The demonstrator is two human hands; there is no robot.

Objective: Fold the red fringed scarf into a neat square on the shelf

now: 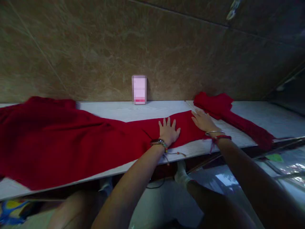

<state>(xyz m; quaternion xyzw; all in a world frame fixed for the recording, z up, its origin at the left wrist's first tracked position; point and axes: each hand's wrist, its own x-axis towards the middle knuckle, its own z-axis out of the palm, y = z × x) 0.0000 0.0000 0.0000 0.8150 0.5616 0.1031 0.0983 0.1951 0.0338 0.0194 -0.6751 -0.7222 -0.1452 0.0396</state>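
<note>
Brown marbled wall [95,47] backs a shallow white tabletop [107,109]; red cloth [71,143] lies lengthwise along it, probably because the surface is so narrow; a smaller red piece [212,101] sits rumpled beyond its right end; the left hand [168,133] and right hand [202,121] rest palm-down, fingers spread, seemingly keeping the cloth smooth; a phone [139,89] leans against the wall, which props it upright.

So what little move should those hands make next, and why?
I'd probably slide the left hand across the red cloth toward its wider end, pressing lightly. That part looks creased, while the narrower stretch under the left hand lies flatter, and the right hand rests at the narrow end, where it could steady the cloth.
</note>
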